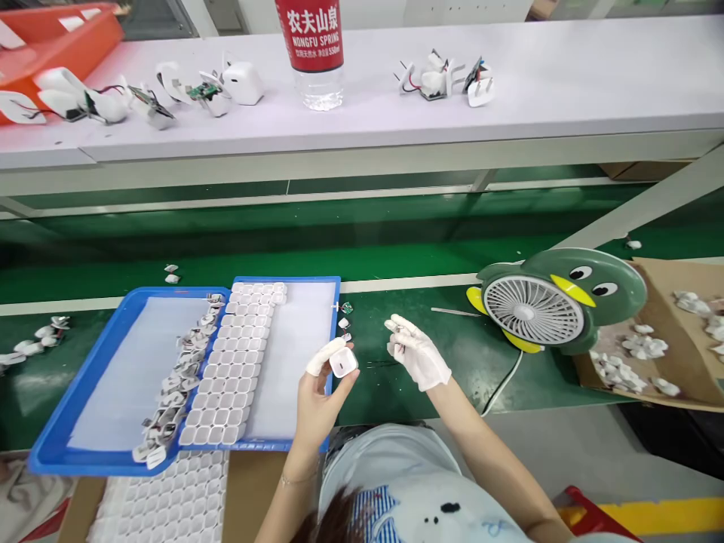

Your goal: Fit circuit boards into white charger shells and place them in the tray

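Observation:
My left hand, with white covering on its fingers, grips a small white charger case that has a dark slot in its face. To the right, my right hand wears a white glove. Its fingers are bent together, and whatever they may hold is too small to make out. Beside the left hand lie loose small circuit parts. A blue tray on the left carries rows of white charger cases. In another blue tray is a line of wired charger innards.
A green penguin-shaped fan stands right of my hands, near a cardboard box of white parts. A raised shelf holds a water bottle, loose charger parts and an orange bin.

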Tool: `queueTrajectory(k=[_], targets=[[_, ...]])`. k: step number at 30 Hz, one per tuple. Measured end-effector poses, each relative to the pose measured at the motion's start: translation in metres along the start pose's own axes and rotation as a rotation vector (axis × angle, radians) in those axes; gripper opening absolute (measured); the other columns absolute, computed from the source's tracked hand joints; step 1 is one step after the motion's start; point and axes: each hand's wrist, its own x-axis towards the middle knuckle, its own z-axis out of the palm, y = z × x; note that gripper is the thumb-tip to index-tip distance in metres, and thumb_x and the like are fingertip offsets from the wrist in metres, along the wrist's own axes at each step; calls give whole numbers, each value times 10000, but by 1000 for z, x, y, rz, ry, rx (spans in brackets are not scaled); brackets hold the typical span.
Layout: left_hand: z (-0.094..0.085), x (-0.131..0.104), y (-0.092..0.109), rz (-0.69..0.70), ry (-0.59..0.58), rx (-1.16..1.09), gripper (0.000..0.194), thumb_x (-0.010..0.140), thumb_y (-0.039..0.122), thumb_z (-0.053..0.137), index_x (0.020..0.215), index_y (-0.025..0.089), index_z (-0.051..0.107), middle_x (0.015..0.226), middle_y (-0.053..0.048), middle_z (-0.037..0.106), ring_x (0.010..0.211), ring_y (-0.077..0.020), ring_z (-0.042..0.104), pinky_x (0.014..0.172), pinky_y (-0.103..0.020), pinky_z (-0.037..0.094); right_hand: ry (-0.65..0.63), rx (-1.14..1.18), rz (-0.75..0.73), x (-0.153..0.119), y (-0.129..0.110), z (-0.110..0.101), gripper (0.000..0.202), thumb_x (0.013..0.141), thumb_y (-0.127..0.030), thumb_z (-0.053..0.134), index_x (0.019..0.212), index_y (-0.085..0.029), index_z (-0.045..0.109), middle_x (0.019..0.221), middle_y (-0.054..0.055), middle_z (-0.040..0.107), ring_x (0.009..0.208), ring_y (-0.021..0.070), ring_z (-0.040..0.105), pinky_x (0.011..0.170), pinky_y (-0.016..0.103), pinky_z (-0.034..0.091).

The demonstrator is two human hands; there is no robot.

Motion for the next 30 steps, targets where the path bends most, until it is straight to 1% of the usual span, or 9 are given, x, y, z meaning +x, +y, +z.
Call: queueTrajectory(k=[6, 10, 13, 17, 19, 22, 26, 28, 30], targets=[[4, -10, 4, 54, -5, 20, 437, 653, 177, 809, 1069, 207, 680, 1053, -81, 723, 1032, -239, 656, 927, -312, 499, -147, 131, 98, -35, -15, 23, 569, 663, -117, 763, 1186, -251, 582, 1334, 91, 588, 821, 100, 613, 669, 238, 528], [-2, -18, -1, 179, -70, 132, 495, 741, 181, 738, 1209, 201, 578, 1126, -94, 700, 1050, -233, 652, 932, -371, 512, -243, 180, 173, -51, -18, 37, 405, 736, -135, 740, 1076, -258, 559, 1342, 97, 589, 803, 95, 643, 609, 200, 514], [-7, -21, 0, 217, -99, 151, 554, 771, 172, 715, 1281, 218, 503, 1140, -93, 694, 1069, -219, 647, 927, -364, 515, -250, 48, 139, -58, -19, 41, 309, 752, -184, 746, 997, -242, 566, 1307, 102, 617, 809, 130, 682, 596, 210, 536], [-13, -17, 0, 141, -137, 52, 532, 720, 186, 763, 1206, 202, 549, 1012, -69, 711, 958, -203, 672, 832, -317, 540, -282, -186, 66, -67, -25, 44, 331, 720, -205, 762, 1025, -247, 642, 1438, 85, 497, 1009, 222, 680, 590, 217, 570], [-15, -13, -5, 93, -193, -63, 378, 690, 188, 784, 1018, 187, 595, 820, -17, 682, 780, -166, 668, 708, -280, 542, -299, -239, 35, -70, -29, 47, 380, 703, -198, 770, 1061, -275, 669, 1516, 52, 391, 1109, 256, 639, 671, 269, 601], [-17, -9, -14, 25, -261, -255, 258, 732, 199, 748, 816, 190, 504, 664, 46, 578, 568, -106, 596, 535, -233, 487, -311, -241, -4, -73, -32, 52, 455, 681, -188, 787, 1105, -310, 677, 1563, 20, 298, 1237, 287, 547, 850, 388, 587], [-15, -13, -23, -79, -277, -293, 355, 749, 217, 738, 1004, 212, 490, 693, 61, 584, 435, -67, 527, 400, -187, 413, -274, -168, -18, -70, -25, 51, 463, 691, -172, 784, 1123, -293, 669, 1483, 33, 442, 1247, 242, 538, 990, 395, 513], [-14, -15, -24, -160, -281, -289, 457, 724, 228, 767, 1088, 221, 491, 710, 65, 575, 395, -37, 457, 341, -153, 349, -256, -128, 24, -70, -20, 46, 451, 732, -212, 761, 1158, -282, 631, 1361, 64, 574, 1062, 193, 651, 837, 322, 587], [-15, -17, -24, -229, -293, -330, 523, 698, 278, 797, 1132, 219, 510, 752, 46, 578, 425, -30, 429, 319, -136, 309, -239, -90, 83, -70, -15, 40, 432, 794, -295, 712, 1205, -283, 580, 1298, 90, 621, 765, 136, 692, 525, 213, 572]])
